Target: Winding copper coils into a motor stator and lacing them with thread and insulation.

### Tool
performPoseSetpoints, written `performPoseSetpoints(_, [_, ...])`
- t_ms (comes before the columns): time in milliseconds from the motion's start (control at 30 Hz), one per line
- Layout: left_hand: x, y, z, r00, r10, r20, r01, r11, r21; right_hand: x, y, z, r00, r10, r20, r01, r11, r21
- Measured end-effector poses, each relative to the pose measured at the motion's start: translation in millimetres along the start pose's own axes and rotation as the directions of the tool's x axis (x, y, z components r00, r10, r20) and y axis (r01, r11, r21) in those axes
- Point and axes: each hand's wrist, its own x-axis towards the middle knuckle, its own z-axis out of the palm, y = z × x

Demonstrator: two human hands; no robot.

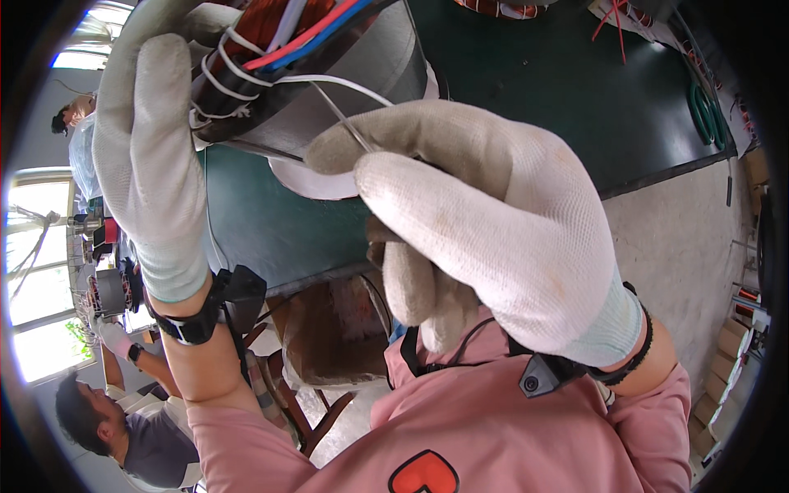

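Observation:
A motor stator [382,62] with a silver-grey round shell stands before me at the top. Its red-brown winding end [267,33] is bound with loops of white lacing cord [337,80], and pink-red, blue and pale leads [308,37] run along it. My left hand [160,164], in a white glove, steadies the stator from the left, one finger reaching over the winding. Between thumb and forefinger my gloved right hand [534,222] pinches a thin metal needle [343,117], slanting up toward the bound winding. The cord passes behind that hand, where its end is hidden.
The dark green table [567,107] carries a coil of green cord [707,115] and red wires [612,25] at its right. An open cardboard box [337,329] is below the table edge. A co-worker [136,435] handles another stator [111,292] at left.

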Motion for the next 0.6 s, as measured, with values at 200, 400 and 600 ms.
performPoseSetpoints(200, [1.9,7.3,-3.5,0.993,0.112,-0.036,-0.094,0.94,0.327,-2.2,-0.1,4.9,0.999,0.039,0.023,-0.042,0.989,0.139])
performPoseSetpoints(400, [-0.6,11.5,0.4,0.993,0.084,-0.083,-0.074,0.991,0.114,11.6,6.9,-2.4,0.991,-0.114,0.077,0.069,0.899,0.433])
performPoseSetpoints(600, [0.3,16.0,-4.7,0.998,-0.035,-0.049,0.037,0.999,0.033,15.9,-9.1,-1.5,0.997,-0.076,-0.002,0.076,0.996,0.034])
